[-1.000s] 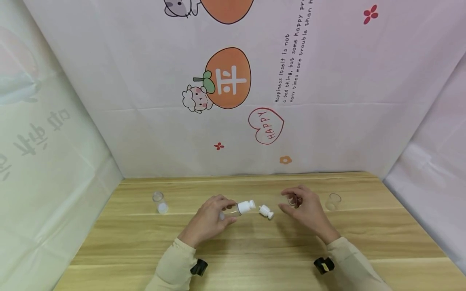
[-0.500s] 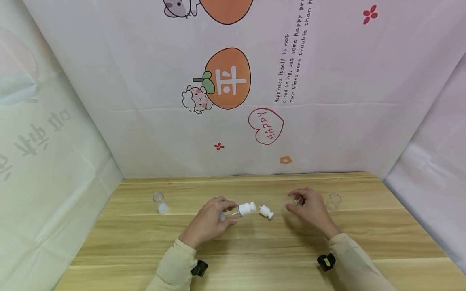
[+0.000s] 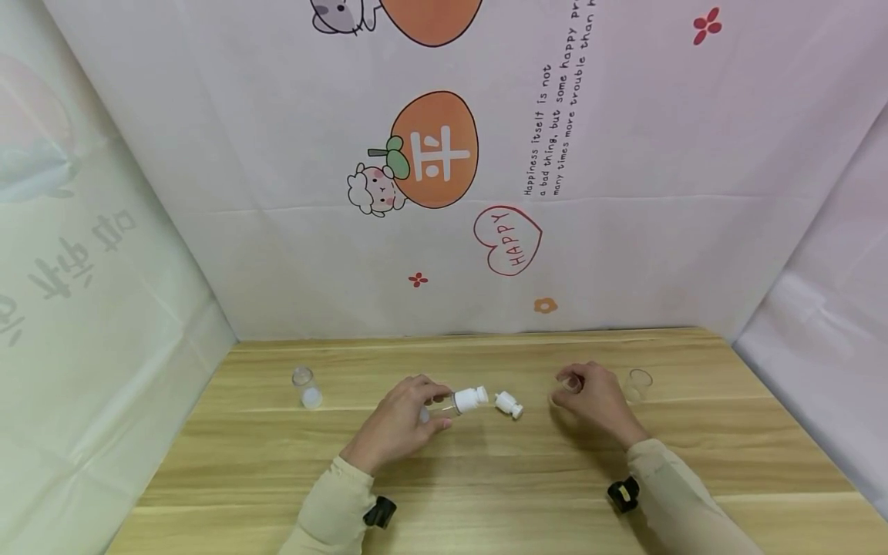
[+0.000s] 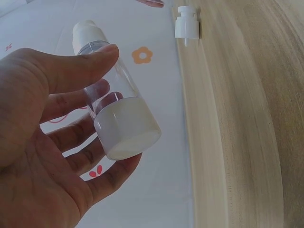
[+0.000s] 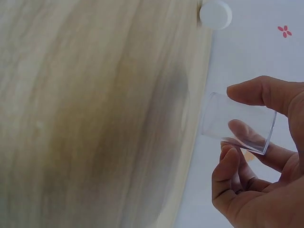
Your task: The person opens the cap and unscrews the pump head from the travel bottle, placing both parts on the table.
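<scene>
My left hand (image 3: 398, 422) grips a small clear pump bottle (image 4: 126, 128) by its body, thumb on one side and fingers round the other. The bottle is tilted, its white pump head (image 3: 472, 398) pointing right in the head view and its white base visible in the left wrist view. Between thumb and fingers, my right hand (image 3: 598, 401) pinches a clear plastic cap (image 5: 219, 116), held near the tabletop. A second white pump head (image 3: 509, 405) lies on the table between the two hands.
Another clear bottle (image 3: 307, 387) with a white base lies at the left of the wooden table (image 3: 479, 493). A second clear cap (image 3: 638, 384) is to the right of my right hand. A printed white cloth (image 3: 312, 270) hangs behind the table's far edge.
My right hand has moved to the right with the clear cap, away from the loose pump head. My left hand and its bottle have stayed nearly still.
</scene>
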Demonstrator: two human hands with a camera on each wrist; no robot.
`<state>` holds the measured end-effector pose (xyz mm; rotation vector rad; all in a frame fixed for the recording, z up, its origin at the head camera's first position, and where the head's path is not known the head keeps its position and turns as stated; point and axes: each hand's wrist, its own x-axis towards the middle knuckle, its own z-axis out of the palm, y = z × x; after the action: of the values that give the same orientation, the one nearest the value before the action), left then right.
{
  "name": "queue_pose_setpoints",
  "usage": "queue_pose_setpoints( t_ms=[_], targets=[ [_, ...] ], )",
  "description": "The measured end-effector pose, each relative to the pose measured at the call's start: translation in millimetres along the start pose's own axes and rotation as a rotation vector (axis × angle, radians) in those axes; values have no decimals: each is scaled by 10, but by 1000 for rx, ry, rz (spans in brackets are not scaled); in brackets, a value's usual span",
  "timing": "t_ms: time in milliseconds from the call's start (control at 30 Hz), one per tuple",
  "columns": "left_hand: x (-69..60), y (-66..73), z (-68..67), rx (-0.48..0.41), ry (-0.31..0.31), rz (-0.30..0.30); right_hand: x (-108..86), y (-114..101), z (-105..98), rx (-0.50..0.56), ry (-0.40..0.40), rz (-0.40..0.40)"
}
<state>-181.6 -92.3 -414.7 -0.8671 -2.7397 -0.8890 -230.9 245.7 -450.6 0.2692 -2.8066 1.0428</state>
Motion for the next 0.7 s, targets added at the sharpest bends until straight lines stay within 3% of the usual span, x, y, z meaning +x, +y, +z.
queue_pose_setpoints(
  t_ms=[467, 700],
  targets=[
    [-1, -11, 7, -18, -1, -5, -12, 37, 1, -41, -74, 25],
    [-5, -14, 2, -16, 3, 5, -16, 42, -1, -61, -71, 15]
  ],
)
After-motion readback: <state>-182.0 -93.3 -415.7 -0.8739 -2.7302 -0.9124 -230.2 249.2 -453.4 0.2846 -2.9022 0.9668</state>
